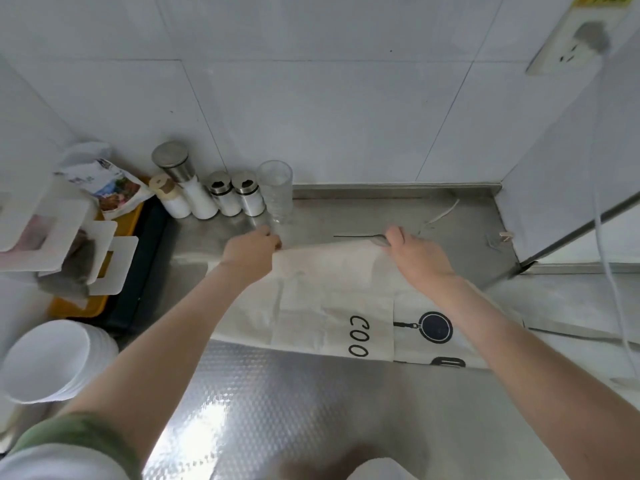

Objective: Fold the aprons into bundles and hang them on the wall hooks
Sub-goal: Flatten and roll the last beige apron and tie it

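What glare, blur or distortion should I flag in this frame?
Head view: fisheye bends the seams of the wall tiles; glare whitens the embossed foil mat near the bottom; the green sleeve is blurred; the apron, gripped at its far edge by the left hand and right hand, reads clearly, evenly lit.

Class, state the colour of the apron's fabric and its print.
Off-white apron with black print, best in the head view.

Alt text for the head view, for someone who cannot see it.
The left hand and right hand hold the far edge of a cream apron spread on a steel counter. Spice jars and a clear glass stand behind.
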`<state>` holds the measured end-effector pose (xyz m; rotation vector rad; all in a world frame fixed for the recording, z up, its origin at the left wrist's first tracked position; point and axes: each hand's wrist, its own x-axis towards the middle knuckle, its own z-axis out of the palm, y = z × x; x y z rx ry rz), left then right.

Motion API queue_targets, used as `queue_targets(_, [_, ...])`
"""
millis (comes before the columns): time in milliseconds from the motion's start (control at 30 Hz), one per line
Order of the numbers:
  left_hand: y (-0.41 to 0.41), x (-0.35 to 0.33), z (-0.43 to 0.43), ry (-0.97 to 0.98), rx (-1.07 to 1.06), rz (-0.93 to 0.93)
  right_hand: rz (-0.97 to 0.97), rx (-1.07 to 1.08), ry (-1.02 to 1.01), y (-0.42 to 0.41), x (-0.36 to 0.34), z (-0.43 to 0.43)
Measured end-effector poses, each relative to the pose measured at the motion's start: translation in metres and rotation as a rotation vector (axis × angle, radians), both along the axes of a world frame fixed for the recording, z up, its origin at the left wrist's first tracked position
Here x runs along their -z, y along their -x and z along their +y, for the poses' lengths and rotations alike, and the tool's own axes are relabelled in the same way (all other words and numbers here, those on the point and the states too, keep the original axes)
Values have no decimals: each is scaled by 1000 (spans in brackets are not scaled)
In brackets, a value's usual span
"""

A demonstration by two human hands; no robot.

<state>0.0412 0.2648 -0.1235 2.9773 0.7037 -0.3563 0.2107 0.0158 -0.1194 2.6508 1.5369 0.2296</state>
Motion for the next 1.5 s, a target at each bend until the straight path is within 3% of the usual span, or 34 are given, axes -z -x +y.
queue_targets(133, [26, -2, 3, -33, 43, 126, 174, -114, 186, 17, -4, -18])
queue_targets(333, [57, 18, -3, -210, 341, 201, 367, -107, 460, 61, 13, -34])
queue_targets(467, [67, 23, -10, -93, 365, 253, 393, -89, 554, 77, 29, -38])
queue_targets(633, [82, 28, -19, 162, 244, 342, 482, -66, 544, 92, 51, -46])
queue_targets(767, [84, 40, -26, 191, 223, 433, 525, -47, 494, 98, 68, -55])
queue_targets(833, [84, 49, -28, 136, 260, 512, 560, -46, 461, 99, 72, -57])
queue_targets(933, [84, 62, -26, -94, 279, 607, 572, -57, 432, 100, 74, -60])
queue_targets(1067, [80, 62, -21, -233, 134, 451, 510, -52, 471, 101, 76, -61])
queue_targets(1167, [78, 58, -17, -267, 83, 290, 334, -133, 382, 104, 75, -60])
queue_targets(1300, [86, 63, -6, -308, 62, 287, 278, -210, 337, 112, 75, -60])
queue_targets(1500, [105, 74, 0, -301, -44, 487, 527, -188, 392, 120, 87, -53])
